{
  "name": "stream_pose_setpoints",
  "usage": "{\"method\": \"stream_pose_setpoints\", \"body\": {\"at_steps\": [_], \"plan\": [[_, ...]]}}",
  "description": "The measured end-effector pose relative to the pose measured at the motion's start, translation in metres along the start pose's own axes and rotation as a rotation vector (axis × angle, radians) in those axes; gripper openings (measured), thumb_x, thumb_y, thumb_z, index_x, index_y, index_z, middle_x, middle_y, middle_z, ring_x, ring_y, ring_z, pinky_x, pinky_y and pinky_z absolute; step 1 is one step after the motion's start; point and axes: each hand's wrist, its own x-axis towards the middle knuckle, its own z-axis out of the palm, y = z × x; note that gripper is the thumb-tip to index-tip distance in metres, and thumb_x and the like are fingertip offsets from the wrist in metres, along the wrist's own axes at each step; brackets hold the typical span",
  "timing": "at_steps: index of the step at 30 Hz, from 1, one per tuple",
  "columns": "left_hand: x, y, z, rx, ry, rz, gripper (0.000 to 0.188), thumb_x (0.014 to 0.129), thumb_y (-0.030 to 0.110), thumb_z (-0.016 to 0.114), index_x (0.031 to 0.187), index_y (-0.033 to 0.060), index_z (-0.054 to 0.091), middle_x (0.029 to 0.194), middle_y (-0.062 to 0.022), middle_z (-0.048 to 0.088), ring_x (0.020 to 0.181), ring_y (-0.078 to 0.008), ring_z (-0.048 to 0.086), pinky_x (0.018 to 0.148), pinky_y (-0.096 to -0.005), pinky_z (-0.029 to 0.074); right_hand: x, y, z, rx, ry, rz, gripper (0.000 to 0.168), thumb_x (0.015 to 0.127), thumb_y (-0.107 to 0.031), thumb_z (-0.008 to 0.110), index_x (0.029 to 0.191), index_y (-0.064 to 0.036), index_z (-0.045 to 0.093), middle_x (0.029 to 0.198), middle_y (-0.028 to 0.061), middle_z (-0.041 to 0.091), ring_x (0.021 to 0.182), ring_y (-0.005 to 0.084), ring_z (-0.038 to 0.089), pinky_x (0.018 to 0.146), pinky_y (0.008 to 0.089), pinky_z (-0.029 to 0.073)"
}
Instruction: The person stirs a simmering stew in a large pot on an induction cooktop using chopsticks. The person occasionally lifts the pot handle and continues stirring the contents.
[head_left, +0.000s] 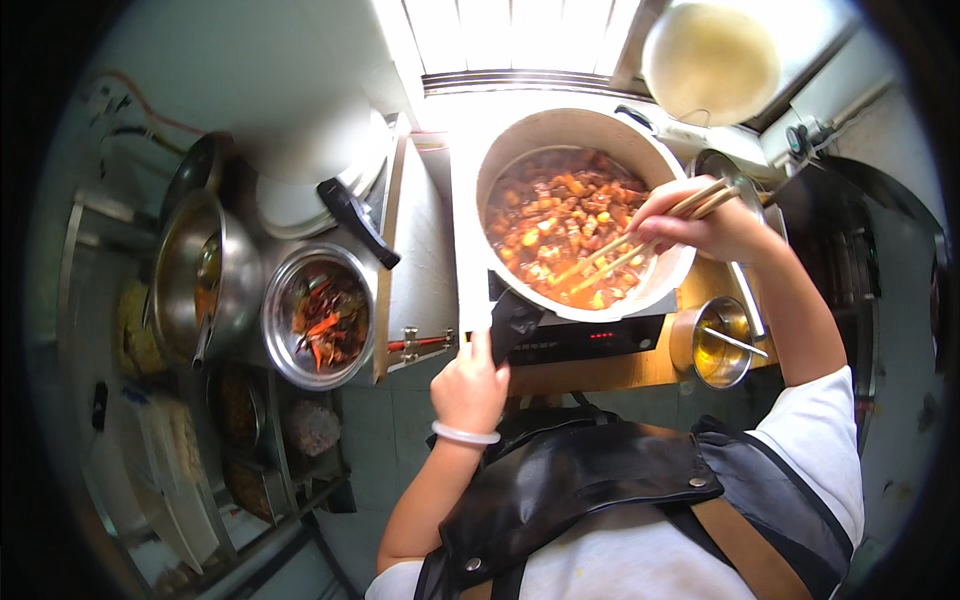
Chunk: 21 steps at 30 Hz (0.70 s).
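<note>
A large pressure cooker pot (517, 139) without its lid stands on a black induction cooktop (585, 337) with a lit red display. Chunks of stewed food in reddish-brown sauce (555, 202) fill part of it. My right hand (697, 217), over the pot's right rim, holds a pair of wooden chopsticks (626, 240) whose tips dip into the stew. My left hand (471, 382) is at the pot's black handle (516, 322), near the pot's lower left; its fingertips are washed out by glare, so its hold on the handle is unclear.
A steel bowl of dried red chillies and spices (319, 322) stands left, beside a larger steel bowl with a ladle (180, 277). On the wooden counter (592, 375) at right is a steel cup of yellow oil (720, 352) with a utensil. An open cabinet door (420, 262) juts out left of the pot.
</note>
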Motion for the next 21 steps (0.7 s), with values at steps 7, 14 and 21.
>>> {"method": "stream_pose_setpoints", "body": {"at_steps": [7, 14, 21], "plan": [[0.001, 0.003, 0.002, 0.012, -0.013, 0.005, 0.052, 0.070, 0.019, 0.071, 0.117, 0.0100, 0.051, 0.082, -0.0102, 0.064, 0.069, -0.0298, 0.063, 0.058, -0.0394, 0.050, 0.025, 0.065, 0.048, -0.503, -0.233, -0.571, 0.013, 0.081, -0.018, 0.062, 0.093, -0.011, 0.064, 0.085, 0.0075, 0.061, 0.082, 0.0271, 0.061, 0.068, 0.0379, 0.049], [0.002, 0.005, 0.002, 0.012, 0.017, 0.011, 0.048, 0.070, 0.017, 0.069, 0.115, 0.0090, 0.053, 0.088, -0.0121, 0.065, 0.070, -0.0322, 0.063, 0.060, -0.0399, 0.050, 0.051, 0.079, 0.053, -0.876, -0.419, -0.864, 0.018, 0.073, -0.020, 0.056, 0.084, -0.006, 0.051, 0.080, 0.0090, 0.050, 0.074, 0.0262, 0.057, 0.060, 0.0373, 0.050], [0.002, 0.006, 0.001, 0.006, 0.021, 0.007, 0.049, 0.069, 0.015, 0.070, 0.114, 0.0070, 0.054, 0.092, -0.0134, 0.066, 0.074, -0.0327, 0.063, 0.063, -0.0400, 0.051, 0.055, 0.092, 0.049, -0.991, -0.282, -0.908, 0.026, 0.073, -0.023, 0.056, 0.088, -0.003, 0.053, 0.078, 0.0084, 0.050, 0.073, 0.0238, 0.057, 0.055, 0.0340, 0.049]]}}
